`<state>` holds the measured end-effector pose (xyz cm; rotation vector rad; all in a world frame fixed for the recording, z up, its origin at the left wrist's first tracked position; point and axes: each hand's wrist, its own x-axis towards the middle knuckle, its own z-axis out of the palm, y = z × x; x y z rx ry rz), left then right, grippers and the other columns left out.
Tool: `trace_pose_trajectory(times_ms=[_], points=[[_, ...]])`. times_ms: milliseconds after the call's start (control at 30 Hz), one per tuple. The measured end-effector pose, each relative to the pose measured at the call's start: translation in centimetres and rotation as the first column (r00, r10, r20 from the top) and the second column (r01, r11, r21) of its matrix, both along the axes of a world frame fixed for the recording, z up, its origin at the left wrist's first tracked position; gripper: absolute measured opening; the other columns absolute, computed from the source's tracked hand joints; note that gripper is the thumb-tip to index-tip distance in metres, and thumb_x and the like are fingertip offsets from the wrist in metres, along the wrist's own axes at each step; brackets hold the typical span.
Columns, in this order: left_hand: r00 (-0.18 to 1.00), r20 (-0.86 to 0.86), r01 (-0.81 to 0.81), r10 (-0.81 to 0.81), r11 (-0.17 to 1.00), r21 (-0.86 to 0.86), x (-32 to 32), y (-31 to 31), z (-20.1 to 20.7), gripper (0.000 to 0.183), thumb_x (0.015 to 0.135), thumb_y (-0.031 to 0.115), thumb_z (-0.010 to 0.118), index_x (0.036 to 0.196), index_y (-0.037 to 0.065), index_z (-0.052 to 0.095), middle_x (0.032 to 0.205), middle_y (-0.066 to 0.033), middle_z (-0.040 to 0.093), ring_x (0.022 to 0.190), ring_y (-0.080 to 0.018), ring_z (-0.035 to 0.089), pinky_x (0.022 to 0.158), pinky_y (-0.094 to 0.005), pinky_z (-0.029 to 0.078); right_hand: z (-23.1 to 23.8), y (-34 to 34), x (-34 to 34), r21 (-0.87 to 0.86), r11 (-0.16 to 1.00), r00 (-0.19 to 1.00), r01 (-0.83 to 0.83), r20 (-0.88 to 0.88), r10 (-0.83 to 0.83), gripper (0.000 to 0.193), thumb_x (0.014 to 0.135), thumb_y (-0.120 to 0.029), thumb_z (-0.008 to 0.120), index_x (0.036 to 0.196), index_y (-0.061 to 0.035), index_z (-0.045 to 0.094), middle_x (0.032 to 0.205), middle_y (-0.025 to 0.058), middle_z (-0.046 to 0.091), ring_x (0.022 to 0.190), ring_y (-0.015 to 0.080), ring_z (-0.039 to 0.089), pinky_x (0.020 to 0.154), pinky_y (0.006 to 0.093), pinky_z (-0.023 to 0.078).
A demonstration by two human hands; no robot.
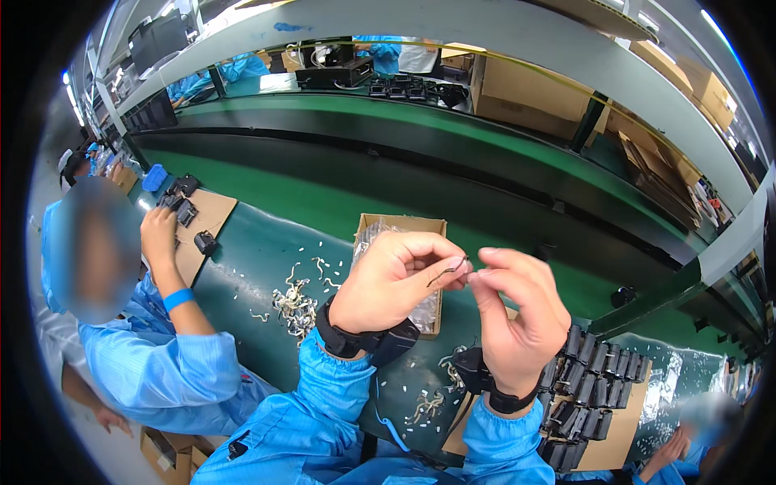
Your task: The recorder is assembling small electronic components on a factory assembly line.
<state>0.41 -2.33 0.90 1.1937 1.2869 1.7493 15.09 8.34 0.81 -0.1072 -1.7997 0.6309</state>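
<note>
My left hand (pixel 398 276) pinches a short dark wire (pixel 441 276) between thumb and fingers, held up above the bench. Close beside it, the thumb and fingertips of my right hand (pixel 521 303) are pressed together, almost touching the left fingertips. What the right fingers hold is too small to make out. Beneath both hands stands an open cardboard box (pixel 437 317) with clear plastic in it. A heap of short pale and dark wires (pixel 295 304) lies left of my left wrist. Another small bunch of wires (pixel 425 406) rests between my forearms.
Rows of black plastic units (pixel 594 372) stand on a cardboard sheet (pixel 622 436) at right. A co-worker's hand (pixel 159 230) handles black units at left on another cardboard sheet (pixel 218 212). Small white bits dot the green bench (pixel 263 242). A metal post (pixel 671 303) rises at right.
</note>
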Motion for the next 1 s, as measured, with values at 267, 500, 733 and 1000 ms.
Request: trace_pose_trajectory(times_ms=[267,500,733,1000], points=[[0.977,-0.208,0.026,-0.051,0.992,-0.124,-0.6,-0.3,0.2,0.013,0.101,0.007,0.070,0.106,-0.004,0.074,0.091,-0.0068,0.076,0.086,-0.0102,0.069,0.077,-0.0259,0.056,-1.3,0.6,-0.1,-0.221,0.962,0.987,-0.160,-0.054,0.152,0.025,0.079,0.014,0.080,0.100,0.0006,0.073,0.113,0.0164,0.068,0.092,0.0231,0.073,0.075,0.0314,0.063],[0.942,-0.334,-0.039,-0.024,0.983,-0.181,-1.0,-1.5,1.0,0.012,0.100,0.007,0.070,0.101,-0.004,0.076,0.089,-0.0058,0.076,0.083,-0.0096,0.067,0.075,-0.0264,0.054,-1.3,0.0,-0.7,-0.178,0.956,0.970,-0.233,0.029,0.242,0.032,0.080,0.016,0.077,0.108,0.0007,0.071,0.129,0.0183,0.059,0.094,0.0227,0.072,0.078,0.0321,0.063],[0.854,-0.309,-0.455,0.419,0.889,-0.051,-2.8,-1.4,-0.6,0.014,0.102,0.005,0.065,0.099,-0.006,0.073,0.089,-0.0064,0.074,0.083,-0.0094,0.067,0.077,-0.0251,0.055,-4.7,0.6,-3.4,-0.378,0.882,0.841,-0.283,0.344,0.417,0.030,0.081,0.014,0.073,0.107,0.0004,0.067,0.112,0.0125,0.061,0.086,0.0198,0.070,0.077,0.0312,0.059],[0.857,-0.285,-0.465,0.429,0.883,-0.068,-3.1,-1.8,-0.7,0.013,0.102,0.006,0.067,0.103,-0.005,0.073,0.092,-0.0062,0.075,0.086,-0.0097,0.068,0.078,-0.0248,0.055,-5.3,0.8,-3.8,-0.425,0.883,0.868,-0.197,0.342,0.359,0.020,0.084,0.008,0.076,0.103,0.0026,0.071,0.101,0.0120,0.067,0.084,0.0205,0.072,0.074,0.0307,0.061]])
